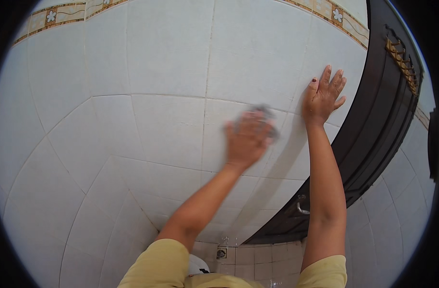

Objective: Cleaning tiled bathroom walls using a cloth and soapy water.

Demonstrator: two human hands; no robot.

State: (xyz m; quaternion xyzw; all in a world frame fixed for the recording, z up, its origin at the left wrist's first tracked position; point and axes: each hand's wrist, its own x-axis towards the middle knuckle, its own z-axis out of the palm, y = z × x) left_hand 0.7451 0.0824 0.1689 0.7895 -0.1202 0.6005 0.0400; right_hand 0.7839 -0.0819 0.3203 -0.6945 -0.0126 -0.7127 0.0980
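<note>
My left hand [246, 138] is blurred by motion against the white wall tiles [165, 126]. Under and beyond its fingers shows a grey scrubbing pad [268, 114], also blurred, which the hand presses to the wall; its exact kind cannot be told. Higher up and to the right, my right hand [322, 97] lies flat on the tiles with the fingers spread and nothing in it. One nail of that hand is dark. Both forearms reach up from yellow sleeves.
A dark door [363, 129] with a metal handle [303, 208] and a hook rack [401, 64] stands at the right. Below are floor tiles [262, 255], a floor drain [222, 253] and a partly hidden white object [197, 265]. A side wall is at left.
</note>
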